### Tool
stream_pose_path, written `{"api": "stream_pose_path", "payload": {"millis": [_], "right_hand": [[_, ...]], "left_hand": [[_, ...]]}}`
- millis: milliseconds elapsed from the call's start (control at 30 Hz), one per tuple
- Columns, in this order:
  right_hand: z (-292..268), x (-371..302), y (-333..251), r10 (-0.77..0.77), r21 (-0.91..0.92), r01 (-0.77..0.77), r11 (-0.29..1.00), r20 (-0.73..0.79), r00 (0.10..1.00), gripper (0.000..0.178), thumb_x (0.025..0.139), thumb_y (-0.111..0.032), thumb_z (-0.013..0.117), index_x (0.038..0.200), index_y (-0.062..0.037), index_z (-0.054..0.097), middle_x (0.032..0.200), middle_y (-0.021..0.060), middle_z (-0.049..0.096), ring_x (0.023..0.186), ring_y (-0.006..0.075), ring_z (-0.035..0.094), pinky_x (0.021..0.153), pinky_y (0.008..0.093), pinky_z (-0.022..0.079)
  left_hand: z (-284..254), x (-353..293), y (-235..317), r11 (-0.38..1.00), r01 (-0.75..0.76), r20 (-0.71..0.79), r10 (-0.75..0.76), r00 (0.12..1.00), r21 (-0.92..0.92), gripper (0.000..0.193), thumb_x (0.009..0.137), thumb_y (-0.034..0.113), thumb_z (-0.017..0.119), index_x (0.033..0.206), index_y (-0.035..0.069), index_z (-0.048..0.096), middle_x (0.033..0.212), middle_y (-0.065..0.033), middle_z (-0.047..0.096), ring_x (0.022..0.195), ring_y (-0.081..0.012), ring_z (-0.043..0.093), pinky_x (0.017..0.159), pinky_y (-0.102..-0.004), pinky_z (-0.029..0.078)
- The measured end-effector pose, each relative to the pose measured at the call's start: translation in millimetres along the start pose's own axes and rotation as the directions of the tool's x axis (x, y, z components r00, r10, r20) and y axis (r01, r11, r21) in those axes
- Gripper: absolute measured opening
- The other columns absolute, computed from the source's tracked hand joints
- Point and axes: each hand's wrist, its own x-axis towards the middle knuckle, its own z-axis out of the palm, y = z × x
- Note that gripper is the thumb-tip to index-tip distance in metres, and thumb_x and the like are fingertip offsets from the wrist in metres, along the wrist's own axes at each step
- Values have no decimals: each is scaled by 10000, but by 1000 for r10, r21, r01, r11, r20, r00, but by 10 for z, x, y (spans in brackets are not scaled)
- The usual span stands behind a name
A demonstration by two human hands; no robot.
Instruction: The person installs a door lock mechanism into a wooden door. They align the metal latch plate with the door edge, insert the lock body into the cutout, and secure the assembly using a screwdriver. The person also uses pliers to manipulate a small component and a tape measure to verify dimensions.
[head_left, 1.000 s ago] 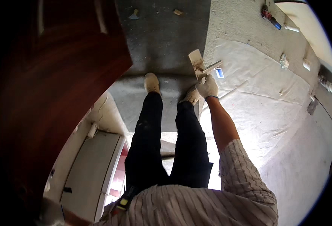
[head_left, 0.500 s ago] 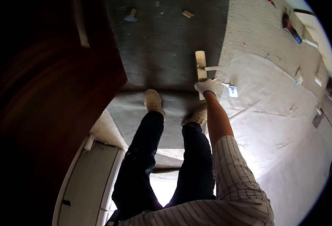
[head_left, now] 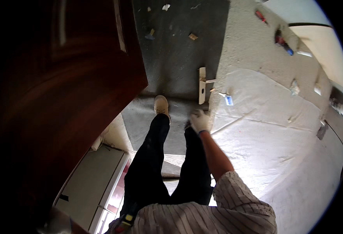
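Note:
A pale metal door handle plate (head_left: 201,98) with a lever and an oval hole lies on the dark mat (head_left: 179,74), along its right edge. My right hand (head_left: 199,120), in a white glove, hangs below the plate's near end, apart from it and above my right shoe. Its fingers are loosely bent, and no object shows in them. My left hand (head_left: 58,221), also gloved, is at the lower left by the dark red door (head_left: 85,101). Blur and shadow hide its fingers.
A blue-and-white container (head_left: 228,100) lies on pale sheeting (head_left: 257,136) to the right. Farther off are a red-and-blue power tool (head_left: 283,42) and a red-handled tool (head_left: 261,16). A scraper-like tool (head_left: 150,35) and a small tan block (head_left: 193,36) lie on the mat.
My right hand has let go of the door handle plate and drawn back toward me. The plate now lies on the mat. My left hand has come into view at the lower left.

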Motion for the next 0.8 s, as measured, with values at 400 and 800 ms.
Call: {"api": "stream_pose_path", "payload": {"millis": [400, 800], "right_hand": [[-2886, -3480, -4242, -860, 446, 853, 272, -285, 423, 699, 801, -221, 837, 1399, -18, 536, 1418, 245, 568, 1313, 407, 581, 1061, 459, 510], [-2967, -4512, -4939, -675, 251, 926, 283, -634, 378, 916, 706, -304, 881, 1448, 40, 471, 1404, 278, 555, 1344, 451, 529, 1141, 502, 434]], "left_hand": [[85, -518, 1648, 537, 334, 291, -166, 942, -774, 567, 943, 136, 680, 1437, -52, 473, 1414, -192, 552, 1216, -310, 604, 1030, -398, 525], [-1122, -159, 1673, -761, 294, 202, 216, 955, -579, 527, 1027, 146, 626, 1473, -20, 399, 1417, -147, 535, 1288, -218, 540, 1092, -364, 457]]}}
